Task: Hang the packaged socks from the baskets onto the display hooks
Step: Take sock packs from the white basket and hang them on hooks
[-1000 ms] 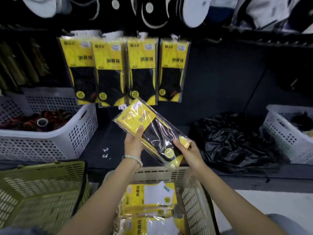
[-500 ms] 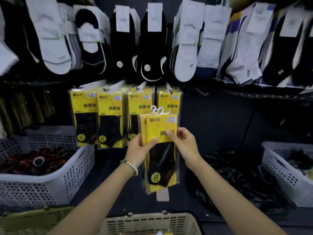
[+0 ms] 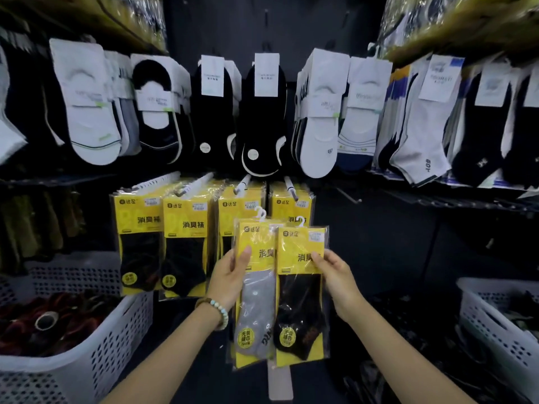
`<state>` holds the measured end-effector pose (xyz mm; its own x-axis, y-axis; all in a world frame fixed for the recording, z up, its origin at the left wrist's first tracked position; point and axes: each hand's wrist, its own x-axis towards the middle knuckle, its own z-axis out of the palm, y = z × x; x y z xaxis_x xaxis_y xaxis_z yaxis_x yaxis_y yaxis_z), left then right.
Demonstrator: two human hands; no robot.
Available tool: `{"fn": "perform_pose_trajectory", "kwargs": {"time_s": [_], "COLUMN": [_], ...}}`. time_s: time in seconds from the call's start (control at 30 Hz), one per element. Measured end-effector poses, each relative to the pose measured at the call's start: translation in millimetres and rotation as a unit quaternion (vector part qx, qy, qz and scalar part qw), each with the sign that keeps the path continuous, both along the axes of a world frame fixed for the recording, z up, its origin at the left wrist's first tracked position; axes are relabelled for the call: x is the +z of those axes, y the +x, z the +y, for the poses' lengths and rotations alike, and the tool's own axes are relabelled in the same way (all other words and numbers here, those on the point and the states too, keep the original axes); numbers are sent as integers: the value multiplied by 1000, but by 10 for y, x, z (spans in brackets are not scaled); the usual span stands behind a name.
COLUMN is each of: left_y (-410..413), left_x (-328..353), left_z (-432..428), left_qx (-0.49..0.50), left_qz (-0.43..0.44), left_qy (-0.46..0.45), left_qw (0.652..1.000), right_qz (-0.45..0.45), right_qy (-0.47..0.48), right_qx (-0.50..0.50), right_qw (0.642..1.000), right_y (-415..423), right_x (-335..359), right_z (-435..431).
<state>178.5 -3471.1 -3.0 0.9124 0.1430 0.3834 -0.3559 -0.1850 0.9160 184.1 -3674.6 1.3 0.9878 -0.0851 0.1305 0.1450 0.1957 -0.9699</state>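
I hold two yellow sock packs upright in front of the display. My left hand grips the pack of grey socks by its left edge. My right hand pinches the pack of black socks at its right edge. That pack overlaps the grey one. Each has a small white hanger at the top. Behind them, several rows of the same yellow packs hang on display hooks that stick out toward me.
White and black ankle socks hang in a row above. A white basket with dark red items stands at the lower left, another white basket at the right. Black plastic lies on the shelf between.
The single stack I held has split: the grey pack sits in my left hand, the black pack in my right. The view has tilted up, and the basket in front dropped out of sight.
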Motion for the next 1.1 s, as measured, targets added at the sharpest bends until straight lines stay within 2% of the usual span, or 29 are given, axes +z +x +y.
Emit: {"fn": "perform_pose_trajectory", "kwargs": {"time_s": [0.2,0.4,0.6,0.73,0.87,1.1], "left_y": [180,266,227,207,149,115], "left_x": [185,278,287,257,250,261], "left_z": [198,310,297,312,301,20], "left_qx": [39,67,65,40,34,6], "left_qz": [-27,-29,-16,-12,-2,45], "left_qy": [-4,-3,-21,-38,-35,-56], "left_qw": [999,997,998,998,999,997], "right_qz": [-10,-57,6,76,79,-27], "right_qy": [-15,-82,-64,-64,-63,-100], "right_qx": [-70,-54,-61,-114,-163,0], "right_qw": [997,994,996,989,981,995], "right_y": [346,684,945,991,825,295], "right_x": [226,388,308,188,101,320], "right_z": [-96,48,152,99,8,328]}}
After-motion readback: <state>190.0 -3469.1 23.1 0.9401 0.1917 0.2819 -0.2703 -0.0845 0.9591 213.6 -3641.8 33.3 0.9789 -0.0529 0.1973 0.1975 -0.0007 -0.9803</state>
